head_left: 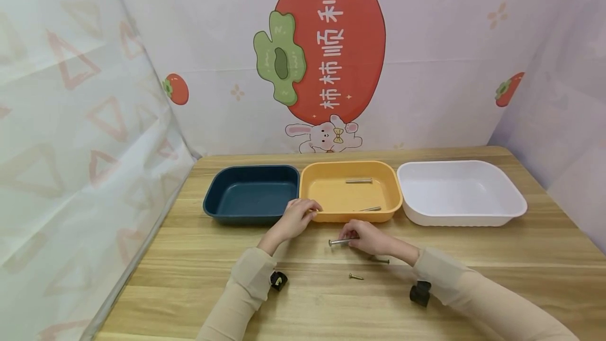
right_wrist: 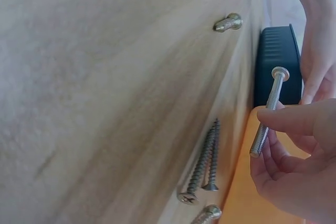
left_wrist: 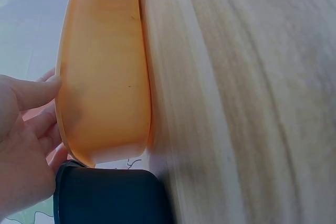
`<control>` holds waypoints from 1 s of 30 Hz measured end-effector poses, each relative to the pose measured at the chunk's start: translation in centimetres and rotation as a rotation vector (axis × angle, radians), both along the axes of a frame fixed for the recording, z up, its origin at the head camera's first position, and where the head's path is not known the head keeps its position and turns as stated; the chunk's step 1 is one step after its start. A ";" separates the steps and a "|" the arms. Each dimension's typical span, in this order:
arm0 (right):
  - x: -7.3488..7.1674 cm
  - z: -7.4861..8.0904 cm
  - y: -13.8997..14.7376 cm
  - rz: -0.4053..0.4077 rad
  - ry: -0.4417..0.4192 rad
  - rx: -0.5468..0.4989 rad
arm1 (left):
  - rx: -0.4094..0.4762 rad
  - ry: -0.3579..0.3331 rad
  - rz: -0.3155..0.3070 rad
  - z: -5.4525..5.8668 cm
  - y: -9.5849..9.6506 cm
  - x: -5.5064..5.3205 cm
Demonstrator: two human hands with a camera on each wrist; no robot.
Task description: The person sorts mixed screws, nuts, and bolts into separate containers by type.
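My right hand (head_left: 366,237) pinches a long silver bolt (right_wrist: 272,109) between thumb and fingers, above the table just in front of the yellow tray (head_left: 351,217). The bolt's blunt threaded end and round head show in the right wrist view. My left hand (left_wrist: 26,135) holds the near left rim of that tray, thumb on the outside and fingers over the edge. Inside the tray lie a silver bolt (head_left: 359,180) and another (head_left: 371,209) near the front wall. A short brass-coloured screw (head_left: 356,277) lies on the table, and two pointed screws (right_wrist: 202,163) lie side by side under the right hand.
To the left of the yellow tray stands a dark blue tray (head_left: 251,220), and to its right a white tray (head_left: 456,220). Another fastener (right_wrist: 207,214) shows partly at the bottom of the right wrist view. A printed curtain (head_left: 213,104) hangs behind the wooden table (head_left: 189,278).
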State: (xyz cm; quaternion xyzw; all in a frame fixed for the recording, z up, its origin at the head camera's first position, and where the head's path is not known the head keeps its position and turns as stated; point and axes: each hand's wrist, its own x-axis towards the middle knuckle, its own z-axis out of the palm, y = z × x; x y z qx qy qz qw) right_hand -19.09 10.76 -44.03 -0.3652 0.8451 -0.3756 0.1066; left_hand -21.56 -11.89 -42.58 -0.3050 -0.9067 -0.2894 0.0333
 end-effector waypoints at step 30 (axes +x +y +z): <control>0.2 3.0 1.6 -0.013 0.093 -0.022 | -0.010 -0.003 0.004 0.1 0.0 0.1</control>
